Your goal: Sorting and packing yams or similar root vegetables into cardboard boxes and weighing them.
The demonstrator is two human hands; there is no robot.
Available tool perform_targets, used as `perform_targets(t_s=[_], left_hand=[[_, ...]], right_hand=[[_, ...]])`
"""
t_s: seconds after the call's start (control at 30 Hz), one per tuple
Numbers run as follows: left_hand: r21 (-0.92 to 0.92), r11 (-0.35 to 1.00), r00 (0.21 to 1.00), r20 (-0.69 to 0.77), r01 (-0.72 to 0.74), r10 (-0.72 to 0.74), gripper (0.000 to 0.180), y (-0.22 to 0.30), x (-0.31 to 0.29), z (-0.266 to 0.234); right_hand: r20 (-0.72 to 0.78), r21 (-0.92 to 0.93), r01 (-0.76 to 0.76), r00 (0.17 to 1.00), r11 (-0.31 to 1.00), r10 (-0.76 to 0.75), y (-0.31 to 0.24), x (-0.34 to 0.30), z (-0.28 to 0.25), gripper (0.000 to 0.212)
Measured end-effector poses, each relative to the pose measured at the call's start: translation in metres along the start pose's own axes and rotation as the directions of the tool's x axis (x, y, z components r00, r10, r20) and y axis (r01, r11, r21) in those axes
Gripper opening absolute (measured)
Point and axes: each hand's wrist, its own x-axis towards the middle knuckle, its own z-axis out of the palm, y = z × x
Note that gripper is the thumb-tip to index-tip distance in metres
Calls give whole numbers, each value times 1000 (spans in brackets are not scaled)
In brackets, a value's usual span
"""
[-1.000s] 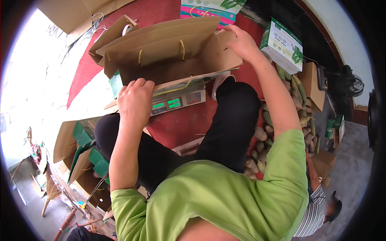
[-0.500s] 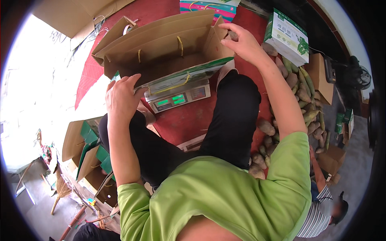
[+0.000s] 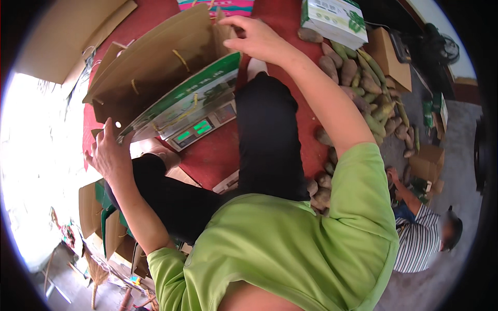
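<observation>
Two yellow cords (image 3: pixel 181 60) hang inside the open carton (image 3: pixel 161 72).

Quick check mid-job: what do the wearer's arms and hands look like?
Both arms wear short, loose, plain light-green sleeves ending above the elbow; the forearms are uncovered. The left hand and right hand are bare, with no gloves or wristwatch visible.

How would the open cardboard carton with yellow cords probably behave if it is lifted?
The carton may be light for its size: the visible inside shows only bare cardboard and cords. Its thin walls would probably bend, as the open top leaves their edges free. The yellow cords look thin, so likely floppy.
</observation>
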Motion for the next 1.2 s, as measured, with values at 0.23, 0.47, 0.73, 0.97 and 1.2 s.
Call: perform_targets(t_s=[0.23,0.47,0.73,0.97,1.2], left_hand=[[-5,971,968,-81,-240,239,49,9,2,13],[-232,864,892,-182,-447,413,30,-3,9,25],[-418,803,904,-160,-425,395,20,-12,12,44],[-413,838,933,-106,-357,345,20,-22,14,47],[-501,777,919,-115,-382,378,18,-14,23,63]], right_hand=[[-58,97,-11,998,995,16,-22,-42,-32,47],[-106,-121,-368,928,922,357,45,-197,-61,41],[17,-278,-811,532,515,847,92,-472,2,25],[351,244,-864,-345,-441,870,86,-610,100,26],[453,373,-642,-504,-670,735,70,-651,162,43]])
